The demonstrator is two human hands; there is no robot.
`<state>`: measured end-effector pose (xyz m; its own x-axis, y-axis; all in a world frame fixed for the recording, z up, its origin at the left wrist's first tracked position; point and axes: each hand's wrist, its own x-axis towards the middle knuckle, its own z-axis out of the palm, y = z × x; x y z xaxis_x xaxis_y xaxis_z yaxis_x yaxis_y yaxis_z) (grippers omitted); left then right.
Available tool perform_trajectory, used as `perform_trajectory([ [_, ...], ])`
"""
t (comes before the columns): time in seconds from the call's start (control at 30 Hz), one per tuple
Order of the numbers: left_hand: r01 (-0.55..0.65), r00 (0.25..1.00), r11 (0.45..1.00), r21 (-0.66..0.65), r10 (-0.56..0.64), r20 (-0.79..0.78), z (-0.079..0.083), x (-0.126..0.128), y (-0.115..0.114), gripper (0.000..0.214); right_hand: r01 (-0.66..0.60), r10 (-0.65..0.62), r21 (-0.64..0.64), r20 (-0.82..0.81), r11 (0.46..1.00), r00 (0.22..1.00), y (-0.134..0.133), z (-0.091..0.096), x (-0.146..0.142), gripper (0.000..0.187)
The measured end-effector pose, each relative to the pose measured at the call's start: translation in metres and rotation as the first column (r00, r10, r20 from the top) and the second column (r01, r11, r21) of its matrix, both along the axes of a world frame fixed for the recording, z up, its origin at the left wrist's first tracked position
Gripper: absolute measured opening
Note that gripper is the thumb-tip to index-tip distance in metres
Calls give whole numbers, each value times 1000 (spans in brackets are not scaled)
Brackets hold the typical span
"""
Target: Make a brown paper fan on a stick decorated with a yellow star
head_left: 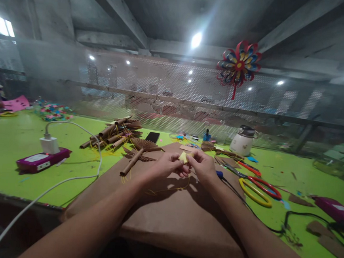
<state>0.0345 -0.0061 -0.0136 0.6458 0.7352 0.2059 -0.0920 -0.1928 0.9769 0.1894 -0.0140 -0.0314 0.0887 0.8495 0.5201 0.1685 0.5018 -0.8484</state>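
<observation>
Both my hands meet over a sheet of brown paper [165, 212] on the green table [6, 151]. My left hand [169, 166] and my right hand [203, 166] pinch a small yellow piece [184, 157] between their fingertips. A thin yellow thread [167, 190] loops down from it onto the brown paper. A brown paper fan on a rolled stick [138, 154] lies just left of my left hand.
A pile of brown paper rolls and fans [114, 134] and a black phone [152, 137] lie behind. Left: a white charger [49, 144] on a magenta power strip [42, 161]. Right: red and yellow scissors [258, 186], a white jug [243, 141], black cable [289, 221]. A paper pinwheel [239, 65] hangs on the mesh.
</observation>
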Motion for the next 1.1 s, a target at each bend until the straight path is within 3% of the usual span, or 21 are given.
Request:
perform_trajectory([
  [0.43,16,999,992,-125,-10,46,-3,-2,1,15,50,-52,47,45,998,998,0,-2,-2,22],
  [0.6,-19,999,995,-99,23,46,-3,1,3,19,70,-75,83,57,994,996,2,-4,-2,21],
  [0.97,-48,997,989,-141,56,55,-4,2,4,27,35,-33,40,-32,999,999,0,-1,-4,18],
  [1.1,-39,997,986,-163,49,59,-2,3,3,23,7,-7,6,-108,1000,994,-2,3,-5,27],
])
